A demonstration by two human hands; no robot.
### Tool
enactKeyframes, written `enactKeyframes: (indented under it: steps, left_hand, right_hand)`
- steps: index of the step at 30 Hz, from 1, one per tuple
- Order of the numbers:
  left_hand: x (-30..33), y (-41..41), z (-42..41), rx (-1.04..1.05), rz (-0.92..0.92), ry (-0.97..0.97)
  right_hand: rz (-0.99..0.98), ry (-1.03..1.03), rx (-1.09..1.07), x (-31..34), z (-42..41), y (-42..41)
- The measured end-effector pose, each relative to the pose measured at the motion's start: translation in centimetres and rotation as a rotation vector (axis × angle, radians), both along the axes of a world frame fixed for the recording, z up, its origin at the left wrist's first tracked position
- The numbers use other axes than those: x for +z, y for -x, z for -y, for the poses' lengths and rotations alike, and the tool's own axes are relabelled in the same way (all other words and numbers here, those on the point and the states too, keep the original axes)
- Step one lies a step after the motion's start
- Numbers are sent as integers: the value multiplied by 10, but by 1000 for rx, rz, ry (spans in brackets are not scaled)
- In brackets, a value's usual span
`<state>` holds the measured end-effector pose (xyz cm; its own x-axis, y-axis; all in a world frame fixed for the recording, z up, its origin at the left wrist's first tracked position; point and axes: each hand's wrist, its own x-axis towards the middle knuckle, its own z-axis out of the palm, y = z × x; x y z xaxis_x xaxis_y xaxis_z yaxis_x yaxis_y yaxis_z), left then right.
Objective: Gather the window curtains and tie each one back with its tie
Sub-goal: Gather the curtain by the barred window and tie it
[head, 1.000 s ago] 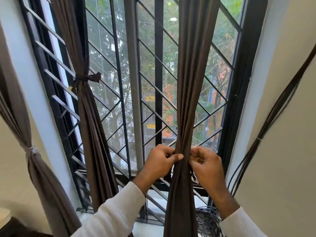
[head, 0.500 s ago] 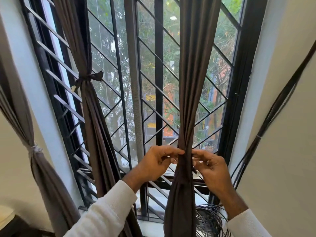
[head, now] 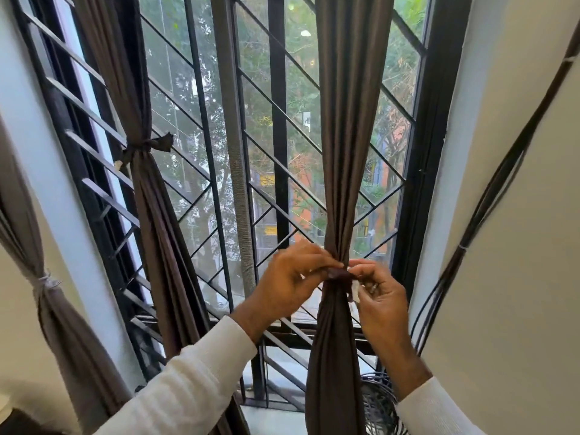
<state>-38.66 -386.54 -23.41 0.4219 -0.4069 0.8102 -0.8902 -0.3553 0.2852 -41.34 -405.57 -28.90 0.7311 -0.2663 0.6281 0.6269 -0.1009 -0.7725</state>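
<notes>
Brown cloth is what both hands work on: the right curtain (head: 348, 120) hangs in long soft folds and is gathered to a narrow waist between them. The left hand (head: 292, 277) comes in from the left side, its fingers curled and its thumb and fingertips pinching one end of the tie (head: 337, 273), a short dark brown band that crosses the front of the gathered waist. The right hand (head: 376, 290) meets it from the other side, its fingers curled round the tie's other end, where a small white tab shows against the palm. The two grips nearly touch across the curtain, and the tie lies directly between them. Below the band the fabric widens again and falls straight down between the two white ribbed sleeves.

Further left, a second brown curtain (head: 147, 196) hangs already cinched by a knotted brown tie (head: 147, 146) whose end sticks out to the right. At the far left edge a greyer curtain (head: 47, 312) is bound with a pale band. Behind all of it stands the window grille (head: 279, 127), black metal bars crossed by slanted diagonals, with green trees beyond the glass. Dark cables (head: 489, 196) run down the cream wall on the right to a coil near the floor.
</notes>
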Motion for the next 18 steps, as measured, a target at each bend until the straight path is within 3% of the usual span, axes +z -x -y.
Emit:
enactKeyframes:
  steps: [3,6,10,14,18]
  left_hand:
    - [10,-3,8,-19,-244,199]
    - [11,-4,16,13,-304,246]
    - [8,-6,19,48,-240,156]
    - [9,-6,19,48,-21,-40]
    - [12,-6,18,80,0,-152]
  right_hand:
    - [36,-103,-4,-1,-4,5]
    - [56,-14,21,-1,-2,7]
    - [44,35,114,-6,5,10]
    - [6,-37,132,-9,9,9]
    - [-19,-193,39,-7,9,-1]
